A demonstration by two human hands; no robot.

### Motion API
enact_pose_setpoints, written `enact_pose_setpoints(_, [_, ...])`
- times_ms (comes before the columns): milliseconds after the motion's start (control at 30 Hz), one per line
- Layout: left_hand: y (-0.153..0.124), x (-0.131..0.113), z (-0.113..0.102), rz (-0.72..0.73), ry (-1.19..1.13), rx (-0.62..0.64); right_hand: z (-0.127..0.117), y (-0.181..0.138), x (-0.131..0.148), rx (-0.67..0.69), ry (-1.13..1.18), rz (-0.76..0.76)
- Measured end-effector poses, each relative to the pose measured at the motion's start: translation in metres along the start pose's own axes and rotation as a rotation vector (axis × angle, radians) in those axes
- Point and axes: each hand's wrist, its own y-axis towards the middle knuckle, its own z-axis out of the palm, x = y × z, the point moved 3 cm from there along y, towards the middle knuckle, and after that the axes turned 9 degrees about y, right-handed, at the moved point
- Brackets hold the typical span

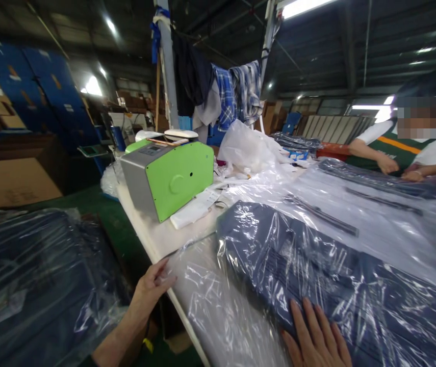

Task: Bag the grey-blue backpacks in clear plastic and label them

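Note:
A dark blue folded garment [279, 250] lies on the table inside a clear plastic bag [218, 295]. My right hand [317, 336] rests flat on the bagged garment with its fingers spread. At the table's left edge, my left hand [156, 280] pinches the corner of the bag, where a dark strip runs along the bag's end. Between that hand and the garment, the bag's loose part lies flat and see-through.
A green and grey machine [175, 178] stands on the table [141, 224], papers beside it. More bagged garments [42, 275] are stacked low at the left. Across the table, a co-worker in a green vest [397, 148] works near another bagged garment [374, 178].

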Motion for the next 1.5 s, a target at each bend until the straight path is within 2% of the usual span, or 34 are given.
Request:
enact_pose_setpoints(100, [0.006,-0.008,0.001,0.029,0.110,-0.070,-0.006,0.005,0.002,-0.030,-0.025,-0.011])
enact_pose_setpoints(233, [0.013,-0.005,-0.024,0.015,0.131,-0.119,-0.010,0.006,0.004,-0.024,-0.033,-0.016])
enact_pose_setpoints(400, [0.010,0.013,-0.040,-0.064,0.214,-0.051,-0.017,0.009,0.009,-0.043,-0.009,-0.019])
enact_pose_setpoints(533, [0.004,0.011,-0.045,-0.083,0.223,-0.095,-0.021,0.011,0.014,-0.056,0.020,0.022])
enact_pose_setpoints(633, [0.006,0.013,-0.052,-0.045,0.325,-0.033,-0.023,0.012,0.016,-0.021,0.040,0.055])
enact_pose_setpoints(700, [0.007,0.016,-0.058,0.015,0.429,0.001,-0.025,0.013,0.017,-0.013,0.047,0.063])
enact_pose_setpoints(733, [0.006,0.015,-0.062,0.088,0.488,-0.031,-0.026,0.013,0.018,-0.010,0.051,0.067])
enact_pose_setpoints(833, [-0.012,-0.018,-0.061,0.496,0.623,-0.240,-0.027,0.013,0.018,0.020,0.064,0.091])
enact_pose_setpoints(867, [-0.023,-0.037,-0.051,0.667,0.636,-0.282,-0.027,0.013,0.017,0.035,0.065,0.099])
enact_pose_setpoints(933, [-0.049,-0.083,-0.015,0.972,0.566,-0.241,-0.026,0.012,0.017,0.052,0.057,0.113])
enact_pose_setpoints(967, [-0.064,-0.106,0.011,1.127,0.532,-0.174,-0.026,0.012,0.016,0.053,0.049,0.116])
enact_pose_setpoints(1033, [-0.089,-0.144,0.069,1.347,0.442,-0.030,-0.025,0.011,0.017,0.049,0.044,0.122])
enact_pose_setpoints(1067, [-0.101,-0.157,0.098,1.452,0.422,0.053,-0.025,0.011,0.018,0.039,0.050,0.124])
enact_pose_setpoints(1133, [-0.118,-0.169,0.148,1.591,0.433,0.217,-0.024,0.012,0.021,0.017,0.090,0.129])
enact_pose_setpoints(1200, [-0.126,-0.165,0.180,1.650,0.460,0.315,-0.024,0.014,0.022,-0.006,0.149,0.144])
enact_pose_setpoints(1267, [-0.123,-0.153,0.196,1.655,0.473,0.338,-0.027,0.014,0.021,-0.016,0.173,0.159])
enact_pose_setpoints(1333, [-0.117,-0.142,0.201,1.685,0.457,0.307,-0.039,0.010,0.019,0.012,0.175,0.162])
enact_pose_setpoints(1400, [-0.113,-0.137,0.200,1.734,0.457,0.245,-0.062,-0.001,0.016,0.039,0.157,0.178])
enact_pose_setpoints(1500, [-0.113,-0.136,0.198,1.780,0.484,0.170,-0.112,-0.043,-0.001,-0.055,0.019,0.323])
